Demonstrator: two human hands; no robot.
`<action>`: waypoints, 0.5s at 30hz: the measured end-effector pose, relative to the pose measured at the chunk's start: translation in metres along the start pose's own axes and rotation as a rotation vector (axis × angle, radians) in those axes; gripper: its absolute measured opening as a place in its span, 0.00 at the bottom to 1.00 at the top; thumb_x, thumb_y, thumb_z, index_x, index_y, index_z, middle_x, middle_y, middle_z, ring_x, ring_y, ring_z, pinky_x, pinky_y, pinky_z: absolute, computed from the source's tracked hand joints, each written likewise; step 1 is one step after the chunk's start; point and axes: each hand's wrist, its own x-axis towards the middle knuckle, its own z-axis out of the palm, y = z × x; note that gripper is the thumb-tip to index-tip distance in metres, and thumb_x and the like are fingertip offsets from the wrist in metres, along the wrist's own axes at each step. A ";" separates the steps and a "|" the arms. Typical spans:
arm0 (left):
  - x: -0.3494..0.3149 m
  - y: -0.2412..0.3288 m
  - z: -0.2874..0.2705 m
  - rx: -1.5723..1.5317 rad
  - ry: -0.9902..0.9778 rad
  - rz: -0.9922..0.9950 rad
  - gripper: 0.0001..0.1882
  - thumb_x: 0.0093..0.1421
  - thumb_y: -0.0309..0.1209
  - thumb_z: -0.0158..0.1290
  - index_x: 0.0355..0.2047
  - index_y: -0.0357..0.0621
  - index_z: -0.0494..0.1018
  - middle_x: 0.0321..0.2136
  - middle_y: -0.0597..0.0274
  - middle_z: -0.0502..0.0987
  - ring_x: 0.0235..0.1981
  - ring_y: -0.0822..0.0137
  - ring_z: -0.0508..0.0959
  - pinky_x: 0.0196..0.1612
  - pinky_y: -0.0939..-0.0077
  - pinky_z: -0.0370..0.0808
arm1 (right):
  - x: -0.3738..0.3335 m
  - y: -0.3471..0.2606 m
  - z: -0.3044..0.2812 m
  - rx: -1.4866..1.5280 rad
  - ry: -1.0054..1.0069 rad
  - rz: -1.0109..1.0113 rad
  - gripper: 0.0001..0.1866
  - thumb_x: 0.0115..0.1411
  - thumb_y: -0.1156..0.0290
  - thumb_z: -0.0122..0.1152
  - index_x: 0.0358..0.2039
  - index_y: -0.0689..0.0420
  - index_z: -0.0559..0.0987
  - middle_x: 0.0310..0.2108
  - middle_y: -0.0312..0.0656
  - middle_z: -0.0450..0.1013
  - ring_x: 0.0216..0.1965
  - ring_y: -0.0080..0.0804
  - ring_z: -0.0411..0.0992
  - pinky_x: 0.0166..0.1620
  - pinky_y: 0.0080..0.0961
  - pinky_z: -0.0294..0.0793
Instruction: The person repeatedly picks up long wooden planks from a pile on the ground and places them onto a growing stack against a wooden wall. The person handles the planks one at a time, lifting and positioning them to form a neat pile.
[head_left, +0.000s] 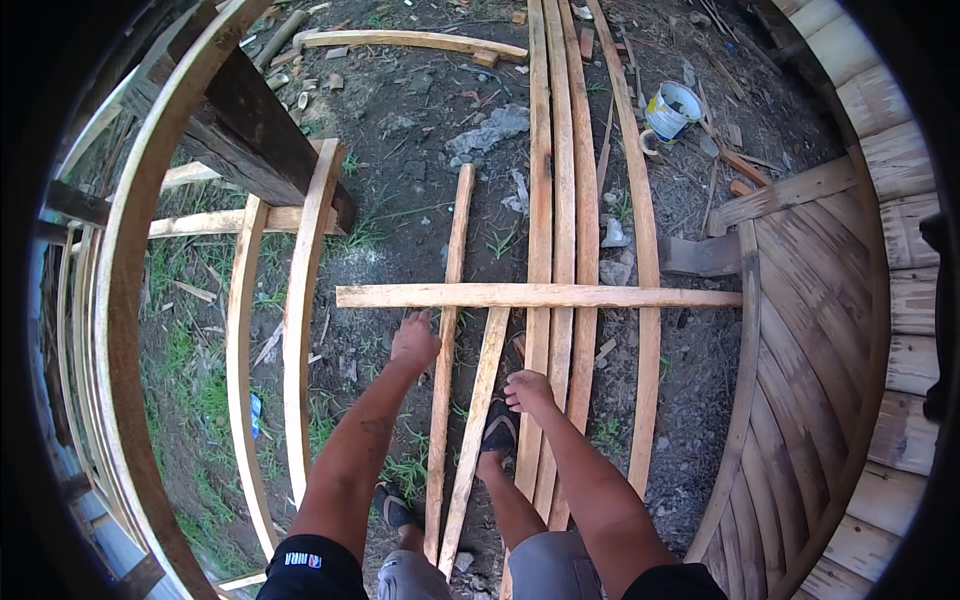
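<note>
A pale wooden batten [480, 295] lies crosswise over several long boards. Just on its near side, my left hand [415, 342] reaches forward with fingers stretched out and slightly apart; I cannot tell whether they touch the batten. Nothing shows in that hand. My right hand [529, 391] is lower and further right, above the long boards [562, 220], its fingers curled in. Whatever it holds, if anything, is hidden. Between my hands, a slanting wooden strip [475, 425] runs from the batten toward my feet. A narrower strip [455, 240] passes under the batten near my left hand.
A dark post [250, 130] and upright timber framing [305, 310] stand at the left. A panel of slanted wooden slats [790, 370] is at the right. A white bucket [673, 108] stands at the far right. Grass, stones and wood scraps cover the dirt ground.
</note>
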 end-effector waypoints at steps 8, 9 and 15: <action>0.102 -0.014 0.041 0.566 -0.131 0.151 0.32 0.51 0.36 0.62 0.56 0.45 0.67 0.53 0.60 0.70 0.58 0.60 0.69 0.61 0.61 0.64 | 0.119 0.000 -0.086 0.234 0.186 -0.015 0.27 0.65 0.52 0.56 0.53 0.61 0.69 0.46 0.49 0.72 0.42 0.37 0.74 0.45 0.36 0.77; 0.103 -0.013 0.042 0.627 -0.143 0.192 0.27 0.52 0.35 0.60 0.53 0.45 0.70 0.50 0.59 0.72 0.55 0.60 0.71 0.58 0.63 0.66 | 0.122 -0.003 -0.091 0.286 0.243 0.013 0.33 0.63 0.47 0.57 0.57 0.62 0.67 0.51 0.51 0.70 0.47 0.40 0.73 0.49 0.39 0.75; -0.053 -0.008 0.049 0.250 -0.134 0.266 0.24 0.42 0.34 0.65 0.41 0.45 0.73 0.41 0.59 0.73 0.48 0.58 0.72 0.51 0.60 0.69 | 0.116 -0.009 -0.101 0.862 0.394 0.106 0.46 0.52 0.44 0.70 0.64 0.52 0.61 0.63 0.47 0.62 0.65 0.51 0.59 0.64 0.63 0.53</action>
